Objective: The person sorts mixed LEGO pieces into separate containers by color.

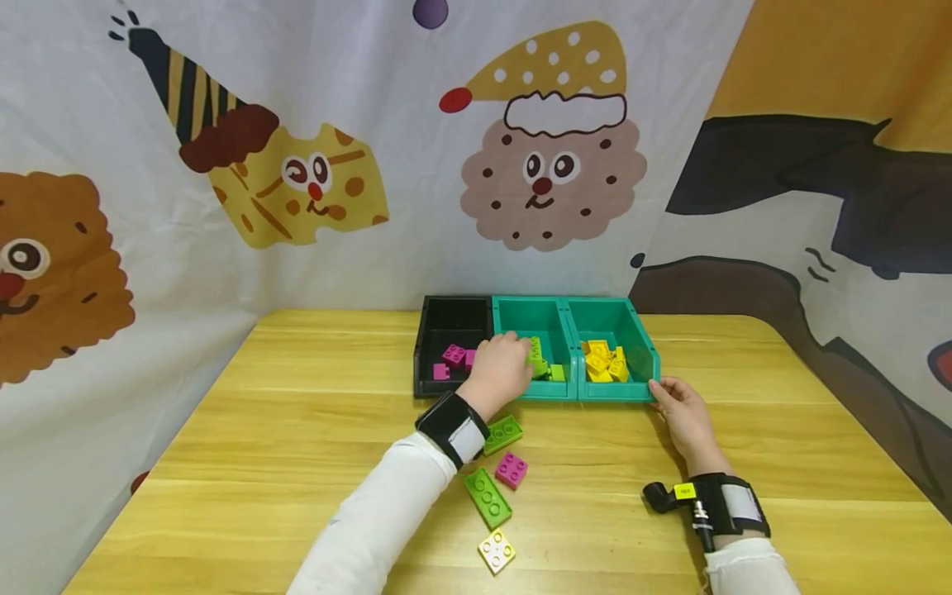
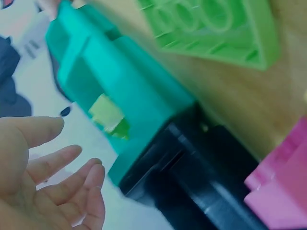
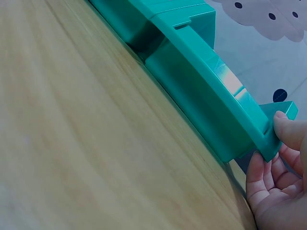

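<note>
My left hand [image 1: 500, 369] is over the front of the middle teal bin [image 1: 540, 397], near the divide with the black bin [image 1: 427, 330]. In the left wrist view its fingers [image 2: 72, 155] are spread and loosely bent, with nothing between them. Green bricks [image 1: 537, 355] lie in the middle bin, partly hidden by that hand; magenta bricks [image 1: 454, 355] lie in the black bin. My right hand [image 1: 684, 413] pinches the front right corner of the right teal bin [image 3: 201, 105] between thumb and fingers. Yellow bricks [image 1: 606, 362] sit in this bin.
On the wooden table [image 1: 595, 512], before the bins, lie a green brick [image 1: 504, 434], a magenta brick [image 1: 511, 470], another green brick [image 1: 487, 498] and a pale yellow brick [image 1: 496, 551]. A cartoon-printed cloth [image 1: 416, 264] hangs behind the table.
</note>
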`<control>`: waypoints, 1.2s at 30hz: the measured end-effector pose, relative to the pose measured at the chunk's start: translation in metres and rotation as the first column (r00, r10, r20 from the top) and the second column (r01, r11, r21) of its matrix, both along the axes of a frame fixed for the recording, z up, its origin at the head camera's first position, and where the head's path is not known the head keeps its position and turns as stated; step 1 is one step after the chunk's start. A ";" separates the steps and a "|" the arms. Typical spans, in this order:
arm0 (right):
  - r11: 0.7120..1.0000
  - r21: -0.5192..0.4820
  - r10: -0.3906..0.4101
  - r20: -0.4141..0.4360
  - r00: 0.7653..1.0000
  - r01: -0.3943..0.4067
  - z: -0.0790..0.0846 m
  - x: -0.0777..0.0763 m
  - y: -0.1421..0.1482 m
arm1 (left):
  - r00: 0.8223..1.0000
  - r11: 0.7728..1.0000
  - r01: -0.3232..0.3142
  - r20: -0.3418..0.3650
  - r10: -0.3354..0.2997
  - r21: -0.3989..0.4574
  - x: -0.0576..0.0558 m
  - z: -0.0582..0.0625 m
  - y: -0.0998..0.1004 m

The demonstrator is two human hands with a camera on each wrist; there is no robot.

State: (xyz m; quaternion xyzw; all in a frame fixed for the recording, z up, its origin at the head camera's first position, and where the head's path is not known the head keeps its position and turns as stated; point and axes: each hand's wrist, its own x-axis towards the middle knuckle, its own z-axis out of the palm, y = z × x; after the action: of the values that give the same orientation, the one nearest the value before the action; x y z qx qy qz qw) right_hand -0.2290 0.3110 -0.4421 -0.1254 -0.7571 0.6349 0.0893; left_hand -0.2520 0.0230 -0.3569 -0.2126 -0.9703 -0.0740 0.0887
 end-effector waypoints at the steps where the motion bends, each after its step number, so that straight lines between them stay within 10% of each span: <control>1: 1.000 0.000 0.000 -0.003 1.000 0.000 0.000 0.000 0.000 | 1.000 1.000 0.002 0.007 -0.002 0.030 0.001 0.003 -0.002; 14: 1.000 -0.013 -0.003 0.000 1.000 0.003 -0.001 0.000 0.000 | 0.998 0.957 0.012 0.060 -0.031 0.290 0.030 0.026 -0.052; 36: 1.000 -0.022 0.013 -0.008 1.000 -0.013 0.000 0.001 0.001 | 0.991 0.953 -0.043 0.132 0.003 0.299 0.060 -0.012 -0.097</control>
State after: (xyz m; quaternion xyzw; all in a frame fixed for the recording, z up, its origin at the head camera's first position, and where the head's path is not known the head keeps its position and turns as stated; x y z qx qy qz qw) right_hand -0.2284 0.3118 -0.4423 -0.1190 -0.7504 0.6444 0.0867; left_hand -0.1919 -0.0743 -0.3690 -0.1800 -0.9538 -0.2337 0.0577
